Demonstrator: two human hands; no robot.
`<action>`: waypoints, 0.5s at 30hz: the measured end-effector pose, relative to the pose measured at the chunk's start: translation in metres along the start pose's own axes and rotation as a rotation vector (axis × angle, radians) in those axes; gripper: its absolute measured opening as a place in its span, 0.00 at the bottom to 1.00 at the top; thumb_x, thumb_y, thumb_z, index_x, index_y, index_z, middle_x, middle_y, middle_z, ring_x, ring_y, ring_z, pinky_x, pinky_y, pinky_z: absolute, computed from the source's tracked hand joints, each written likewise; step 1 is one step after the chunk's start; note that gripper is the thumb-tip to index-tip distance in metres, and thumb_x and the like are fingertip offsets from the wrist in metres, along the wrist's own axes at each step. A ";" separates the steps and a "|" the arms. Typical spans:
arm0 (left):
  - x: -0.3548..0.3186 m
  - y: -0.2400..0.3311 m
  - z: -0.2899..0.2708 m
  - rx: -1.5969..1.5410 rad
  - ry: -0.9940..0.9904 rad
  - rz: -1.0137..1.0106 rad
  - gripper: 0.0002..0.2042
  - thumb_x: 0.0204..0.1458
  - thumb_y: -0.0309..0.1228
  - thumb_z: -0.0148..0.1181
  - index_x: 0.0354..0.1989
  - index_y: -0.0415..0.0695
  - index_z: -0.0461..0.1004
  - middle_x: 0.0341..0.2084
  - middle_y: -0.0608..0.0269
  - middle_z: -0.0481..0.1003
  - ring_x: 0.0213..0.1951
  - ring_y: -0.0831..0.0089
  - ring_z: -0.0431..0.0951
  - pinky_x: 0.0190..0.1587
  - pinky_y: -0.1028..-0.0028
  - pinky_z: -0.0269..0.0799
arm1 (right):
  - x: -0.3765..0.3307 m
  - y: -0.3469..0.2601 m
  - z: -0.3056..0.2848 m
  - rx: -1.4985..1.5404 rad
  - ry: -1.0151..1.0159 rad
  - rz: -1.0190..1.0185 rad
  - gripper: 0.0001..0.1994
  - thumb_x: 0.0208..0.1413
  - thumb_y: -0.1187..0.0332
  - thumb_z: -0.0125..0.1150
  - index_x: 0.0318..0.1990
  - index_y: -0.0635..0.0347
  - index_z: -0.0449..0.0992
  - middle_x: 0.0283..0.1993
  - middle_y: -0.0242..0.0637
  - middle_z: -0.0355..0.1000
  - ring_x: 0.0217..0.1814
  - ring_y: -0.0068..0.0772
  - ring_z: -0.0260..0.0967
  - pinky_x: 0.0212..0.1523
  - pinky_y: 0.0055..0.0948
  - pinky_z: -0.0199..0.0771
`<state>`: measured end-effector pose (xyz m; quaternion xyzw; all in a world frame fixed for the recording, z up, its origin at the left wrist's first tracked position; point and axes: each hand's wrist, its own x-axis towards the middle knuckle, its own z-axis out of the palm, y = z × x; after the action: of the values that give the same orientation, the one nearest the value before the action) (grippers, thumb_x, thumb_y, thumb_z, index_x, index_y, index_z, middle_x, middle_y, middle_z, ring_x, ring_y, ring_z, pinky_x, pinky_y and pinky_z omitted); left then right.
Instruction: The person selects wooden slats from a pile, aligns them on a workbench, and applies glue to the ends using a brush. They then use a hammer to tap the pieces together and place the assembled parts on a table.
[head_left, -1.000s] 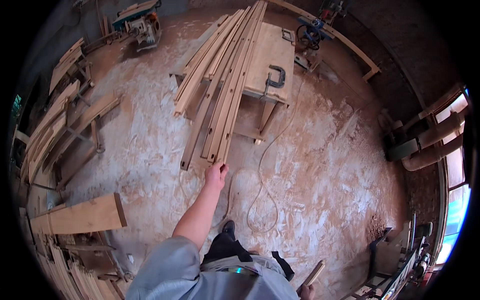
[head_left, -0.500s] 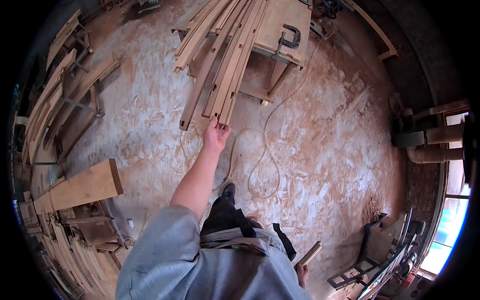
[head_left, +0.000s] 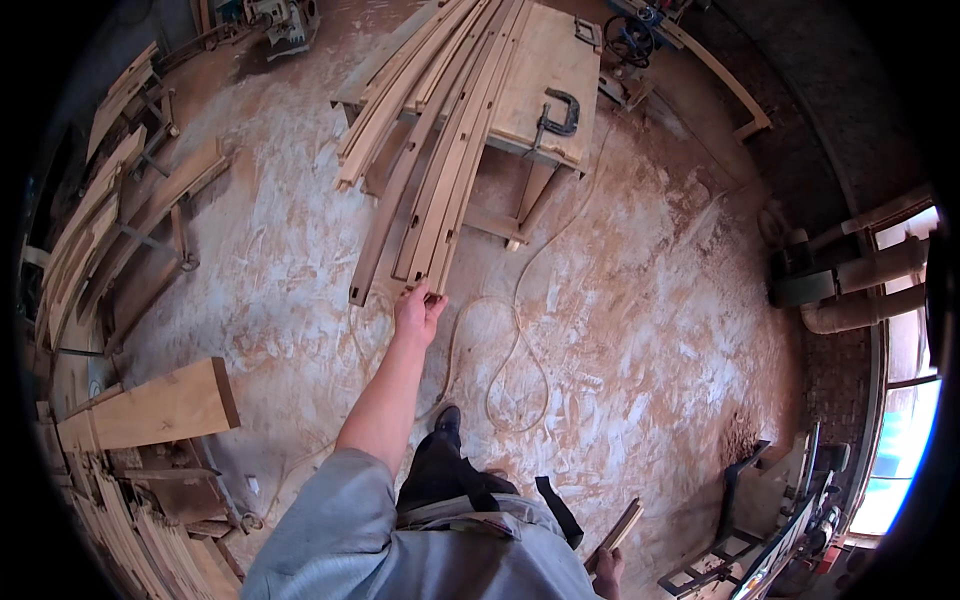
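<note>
The long wooden slats (head_left: 440,150) overhang the bench (head_left: 545,80) edge toward six o'clock. The left hand (head_left: 418,312) closes its fingers on the near end of one slat, not yet pulled free of the stack. At five o'clock the right hand (head_left: 605,572) grips a short wood piece (head_left: 620,525). A cable (head_left: 500,350) loops on the dusty floor (head_left: 650,330).

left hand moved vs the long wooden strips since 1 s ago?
Yes. The left hand has closed in on the near ends of the long wooden strips and now touches them.
</note>
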<state>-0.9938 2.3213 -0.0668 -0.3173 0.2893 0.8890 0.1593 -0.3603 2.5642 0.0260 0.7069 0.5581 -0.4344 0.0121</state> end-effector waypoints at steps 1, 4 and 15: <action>0.004 -0.002 -0.003 0.008 0.020 0.000 0.03 0.54 0.25 0.55 0.34 0.44 0.68 0.27 0.63 0.69 0.28 0.71 0.72 0.37 0.64 0.78 | 0.004 0.004 0.000 0.010 -0.001 -0.006 0.04 0.49 0.72 0.56 0.29 0.59 0.67 0.21 0.30 0.64 0.20 0.23 0.60 0.20 0.27 0.60; 0.004 -0.001 -0.001 0.077 0.048 0.025 0.04 0.54 0.25 0.55 0.38 0.43 0.70 0.29 0.62 0.72 0.33 0.68 0.73 0.46 0.56 0.74 | 0.011 0.007 0.000 0.027 -0.007 -0.007 0.05 0.49 0.71 0.56 0.29 0.60 0.67 0.21 0.32 0.64 0.22 0.23 0.62 0.22 0.28 0.62; -0.007 -0.009 -0.024 0.051 0.027 0.044 0.05 0.53 0.24 0.55 0.37 0.42 0.68 0.32 0.62 0.72 0.34 0.67 0.74 0.44 0.55 0.76 | 0.024 -0.003 0.002 -0.052 -0.088 -0.060 0.12 0.53 0.62 0.52 0.34 0.64 0.69 0.25 0.37 0.68 0.26 0.31 0.64 0.25 0.32 0.65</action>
<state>-0.9727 2.3126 -0.0812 -0.3185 0.3211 0.8802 0.1438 -0.3642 2.5829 0.0115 0.6697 0.5889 -0.4505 0.0420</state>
